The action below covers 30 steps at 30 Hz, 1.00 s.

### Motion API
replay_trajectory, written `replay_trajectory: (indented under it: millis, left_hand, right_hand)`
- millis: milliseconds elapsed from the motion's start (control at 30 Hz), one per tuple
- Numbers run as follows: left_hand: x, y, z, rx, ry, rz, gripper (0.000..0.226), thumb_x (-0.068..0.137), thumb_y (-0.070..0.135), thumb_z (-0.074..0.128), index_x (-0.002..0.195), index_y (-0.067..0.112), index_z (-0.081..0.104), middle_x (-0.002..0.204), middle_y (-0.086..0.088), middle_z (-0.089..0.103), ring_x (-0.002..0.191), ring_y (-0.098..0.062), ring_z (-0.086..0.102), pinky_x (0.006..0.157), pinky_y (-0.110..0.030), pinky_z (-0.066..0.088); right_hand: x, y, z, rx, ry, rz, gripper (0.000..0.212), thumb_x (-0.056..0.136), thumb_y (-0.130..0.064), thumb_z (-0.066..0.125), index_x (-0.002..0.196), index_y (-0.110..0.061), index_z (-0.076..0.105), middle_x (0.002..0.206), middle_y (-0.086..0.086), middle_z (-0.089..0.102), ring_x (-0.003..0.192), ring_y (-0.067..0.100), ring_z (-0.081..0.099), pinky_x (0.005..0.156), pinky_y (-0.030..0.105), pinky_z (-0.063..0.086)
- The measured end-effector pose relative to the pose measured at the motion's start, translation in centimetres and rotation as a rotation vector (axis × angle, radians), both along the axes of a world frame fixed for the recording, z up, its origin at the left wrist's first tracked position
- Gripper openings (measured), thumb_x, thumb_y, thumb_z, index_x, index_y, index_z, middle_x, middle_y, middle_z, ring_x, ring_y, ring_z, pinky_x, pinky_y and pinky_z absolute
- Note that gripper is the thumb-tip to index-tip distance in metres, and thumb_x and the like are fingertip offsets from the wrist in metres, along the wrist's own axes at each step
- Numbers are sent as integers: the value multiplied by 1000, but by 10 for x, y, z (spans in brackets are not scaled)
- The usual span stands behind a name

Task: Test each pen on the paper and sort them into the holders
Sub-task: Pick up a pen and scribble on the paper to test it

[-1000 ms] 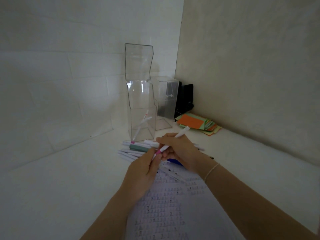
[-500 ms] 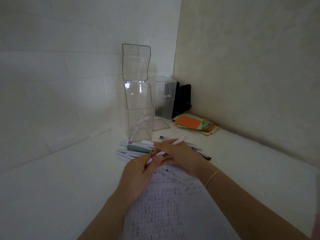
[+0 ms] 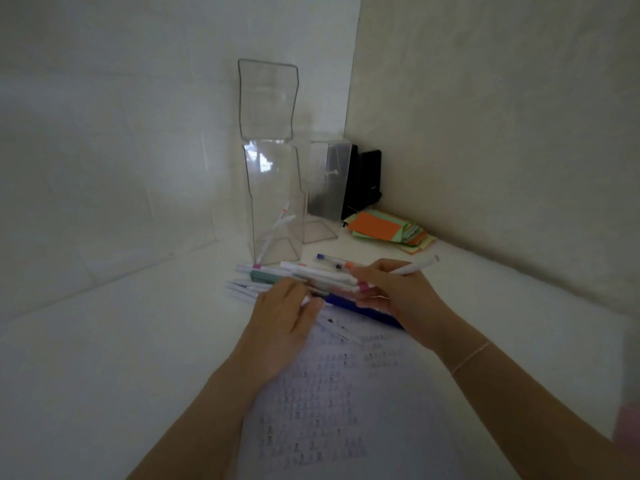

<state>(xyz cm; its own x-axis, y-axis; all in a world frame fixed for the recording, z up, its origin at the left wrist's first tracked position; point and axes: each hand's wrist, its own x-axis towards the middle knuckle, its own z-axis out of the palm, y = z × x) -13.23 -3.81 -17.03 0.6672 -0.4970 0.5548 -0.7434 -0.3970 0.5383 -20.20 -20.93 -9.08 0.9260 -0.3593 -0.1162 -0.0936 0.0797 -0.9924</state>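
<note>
My right hand (image 3: 398,296) grips a white pen (image 3: 414,267) with a pink end, held level above the pile of pens (image 3: 298,275) on the table. My left hand (image 3: 284,320) is a short way to its left and pinches a small pale pen cap (image 3: 305,300) between the fingertips. A printed sheet of paper (image 3: 329,393) lies under both forearms. Behind the pile stands a tall clear holder (image 3: 273,188) with two pens (image 3: 277,230) leaning inside. A shorter clear holder (image 3: 322,181) stands just to its right.
A blue pen (image 3: 346,303) lies at the near edge of the pile. A stack of orange and green paper notes (image 3: 381,226) sits at the back right, with a black object (image 3: 367,181) in the corner. Walls close in the table at the back and right.
My hands have drawn apart: the right one moved right with the pen, and the cap has come off into my left fingers.
</note>
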Motion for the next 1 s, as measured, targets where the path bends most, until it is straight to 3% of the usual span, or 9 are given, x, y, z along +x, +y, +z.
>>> replay_trajectory:
  millis: [133, 333, 433, 600, 767, 900, 1000]
  left_hand:
    - [-3, -8, -8, 229, -32, -35, 44, 82, 65, 39, 81, 22, 45, 99, 8, 49, 98, -11, 45, 88, -29, 34]
    - [-4, -6, -10, 312, -2, -67, 49, 72, 71, 45, 85, 25, 39, 117, 2, 49, 113, -15, 42, 95, -25, 24]
    - [-2, -6, -12, 344, -15, -54, 61, 69, 74, 41, 91, 17, 46, 115, 2, 48, 110, -15, 42, 91, -23, 21]
    - [-3, -6, -11, 357, -36, -55, 56, 68, 75, 38, 87, 23, 38, 123, -2, 48, 111, -18, 43, 94, -26, 23]
    - [-3, -6, -10, 357, -18, -45, 64, 65, 77, 38, 91, 19, 45, 119, -2, 49, 110, -19, 45, 98, -31, 29]
    - [-4, -6, -8, 349, -17, -52, 61, 66, 77, 37, 87, 21, 43, 119, -2, 49, 111, -19, 44, 99, -32, 29]
    - [-5, -5, -7, 347, -6, -56, 59, 65, 77, 37, 86, 22, 41, 120, -2, 49, 111, -19, 44, 99, -30, 26]
  right_hand:
    - [-24, -6, -24, -115, 46, -83, 24, 86, -8, 64, 64, -2, 56, 56, 16, 57, 37, 15, 52, 39, 23, 44]
    - [-34, -9, -58, -450, 68, -300, 28, 80, -5, 62, 54, -1, 53, 41, 4, 56, 34, 11, 46, 40, 19, 39]
    - [-37, -9, -63, -499, 14, -318, 35, 78, -3, 63, 47, -5, 47, 44, 6, 56, 39, 11, 49, 43, 20, 43]
    - [-42, -4, -65, -599, -12, -259, 31, 77, 1, 61, 50, -4, 47, 48, 10, 54, 38, 6, 51, 44, 15, 44]
    - [-41, -3, -64, -620, 0, -230, 29, 77, 1, 62, 51, -5, 50, 48, 8, 56, 39, 5, 52, 43, 12, 43]
    - [-41, 1, -64, -698, -22, -228, 24, 81, 2, 59, 58, 4, 51, 59, 30, 54, 50, 20, 50, 47, 15, 40]
    - [-41, -1, -65, -684, -24, -242, 24, 80, 1, 59, 62, 13, 52, 66, 35, 57, 54, 27, 52, 49, 22, 44]
